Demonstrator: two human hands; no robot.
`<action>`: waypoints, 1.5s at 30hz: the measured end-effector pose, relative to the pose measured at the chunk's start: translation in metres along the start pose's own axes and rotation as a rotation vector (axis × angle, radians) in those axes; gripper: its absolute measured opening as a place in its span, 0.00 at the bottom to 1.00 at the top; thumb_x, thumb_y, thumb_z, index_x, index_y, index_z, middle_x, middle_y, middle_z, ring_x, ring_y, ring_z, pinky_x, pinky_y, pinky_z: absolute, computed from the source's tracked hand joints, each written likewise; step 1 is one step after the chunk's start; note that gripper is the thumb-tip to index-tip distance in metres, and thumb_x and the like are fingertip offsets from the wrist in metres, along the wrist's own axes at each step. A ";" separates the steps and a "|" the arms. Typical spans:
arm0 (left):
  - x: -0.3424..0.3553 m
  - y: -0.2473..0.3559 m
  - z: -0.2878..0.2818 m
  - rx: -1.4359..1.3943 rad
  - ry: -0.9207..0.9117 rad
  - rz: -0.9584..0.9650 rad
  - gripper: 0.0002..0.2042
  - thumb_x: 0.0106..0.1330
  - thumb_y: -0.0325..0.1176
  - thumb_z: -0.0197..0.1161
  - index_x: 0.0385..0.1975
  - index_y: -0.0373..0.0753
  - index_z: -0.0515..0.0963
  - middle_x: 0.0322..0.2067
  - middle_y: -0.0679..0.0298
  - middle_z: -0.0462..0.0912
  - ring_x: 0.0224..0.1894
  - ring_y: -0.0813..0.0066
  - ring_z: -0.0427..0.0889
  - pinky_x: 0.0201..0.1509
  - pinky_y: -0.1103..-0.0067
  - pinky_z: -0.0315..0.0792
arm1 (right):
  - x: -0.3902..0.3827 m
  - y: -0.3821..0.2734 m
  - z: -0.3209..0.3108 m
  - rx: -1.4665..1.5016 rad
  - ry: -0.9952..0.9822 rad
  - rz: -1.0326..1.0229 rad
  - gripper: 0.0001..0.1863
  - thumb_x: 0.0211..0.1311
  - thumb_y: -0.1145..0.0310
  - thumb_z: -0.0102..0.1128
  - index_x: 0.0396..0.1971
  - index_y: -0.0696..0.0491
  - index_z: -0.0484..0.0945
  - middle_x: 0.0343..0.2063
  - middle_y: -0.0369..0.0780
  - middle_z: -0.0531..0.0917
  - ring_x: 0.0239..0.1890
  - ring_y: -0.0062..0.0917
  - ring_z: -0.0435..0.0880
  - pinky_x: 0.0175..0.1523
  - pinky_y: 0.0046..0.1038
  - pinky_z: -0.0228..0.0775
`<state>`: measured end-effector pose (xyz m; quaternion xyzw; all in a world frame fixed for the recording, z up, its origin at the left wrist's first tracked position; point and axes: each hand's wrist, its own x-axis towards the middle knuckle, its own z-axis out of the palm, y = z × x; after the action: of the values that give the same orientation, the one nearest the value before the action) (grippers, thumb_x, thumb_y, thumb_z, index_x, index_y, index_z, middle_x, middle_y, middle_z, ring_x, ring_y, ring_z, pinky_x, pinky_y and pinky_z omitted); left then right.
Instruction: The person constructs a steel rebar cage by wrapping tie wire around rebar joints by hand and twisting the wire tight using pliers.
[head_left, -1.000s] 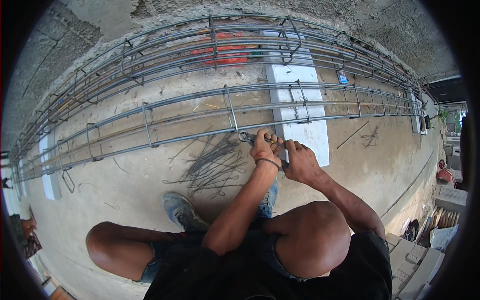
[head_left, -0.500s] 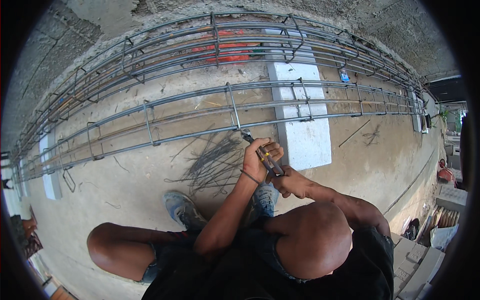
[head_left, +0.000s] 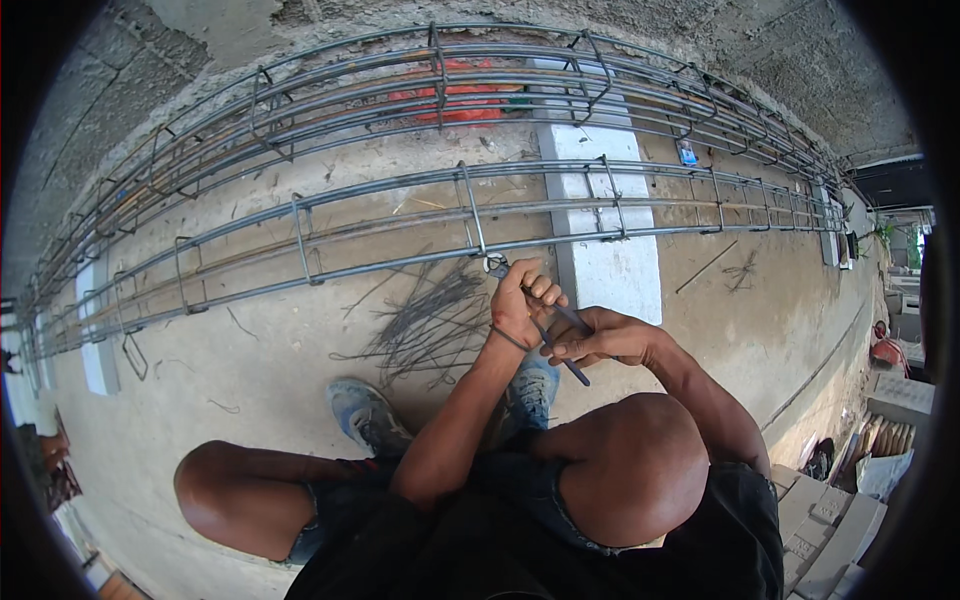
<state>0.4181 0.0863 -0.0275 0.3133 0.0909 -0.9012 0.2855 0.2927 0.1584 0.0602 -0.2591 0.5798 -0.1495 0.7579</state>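
A pair of pincers (head_left: 570, 366) has its jaws at the lower bar of the nearer rebar cage (head_left: 390, 265), beside the foot of a stirrup. My left hand (head_left: 522, 305) is closed round the tool just behind the jaws. My right hand (head_left: 610, 338) grips the handles further back, which stand apart. Any wire in the jaws is too small to make out. Left of my hands, a loose heap of thin tie wires (head_left: 425, 320) lies on the concrete floor, partly beneath the cage.
White blocks (head_left: 610, 280) support the cages in the middle and near both ends. A second rebar cage (head_left: 350, 110) lies beyond, along a rough wall. A red bag (head_left: 460, 95) shows behind its bars. My shoes (head_left: 365, 415) stand close to the wires. Grey blocks (head_left: 830, 530) are stacked at right.
The pincers' handles have spread apart. My right hand has moved slightly up and right, and my left fingers have curled further round the tool.
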 end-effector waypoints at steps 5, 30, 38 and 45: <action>0.004 0.009 -0.023 -0.040 -0.219 -0.107 0.20 0.60 0.37 0.56 0.07 0.50 0.58 0.07 0.73 0.60 0.13 0.75 0.63 0.27 0.74 0.62 | 0.022 0.019 0.017 0.408 -0.222 0.145 0.20 0.58 0.59 0.61 0.42 0.60 0.77 0.19 0.31 0.69 0.24 0.17 0.68 0.30 0.18 0.62; 0.013 -0.019 0.009 -0.121 -0.097 0.158 0.07 0.59 0.33 0.58 0.31 0.36 0.75 0.27 0.60 0.80 0.34 0.67 0.80 0.49 0.68 0.75 | 0.002 0.016 0.013 -1.105 0.684 -0.100 0.15 0.55 0.73 0.54 0.40 0.57 0.62 0.33 0.53 0.73 0.36 0.46 0.76 0.39 0.42 0.67; 0.011 -0.014 0.010 -0.069 0.111 0.298 0.16 0.57 0.41 0.65 0.38 0.37 0.73 0.29 0.62 0.79 0.32 0.72 0.79 0.41 0.75 0.75 | -0.004 -0.001 0.004 -0.930 0.380 -0.283 0.17 0.60 0.75 0.51 0.51 0.55 0.67 0.43 0.48 0.73 0.48 0.40 0.73 0.50 0.38 0.66; -0.002 -0.015 -0.002 0.216 0.337 0.446 0.15 0.53 0.37 0.71 0.21 0.42 0.68 0.22 0.62 0.78 0.19 0.73 0.76 0.23 0.81 0.71 | 0.010 0.005 -0.029 0.115 -0.130 -0.052 0.22 0.64 0.75 0.50 0.58 0.53 0.65 0.53 0.42 0.73 0.58 0.32 0.69 0.62 0.28 0.59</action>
<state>0.4118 0.0999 -0.0280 0.4994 -0.0302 -0.7559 0.4224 0.2671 0.1507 0.0434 -0.2395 0.5130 -0.1850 0.8033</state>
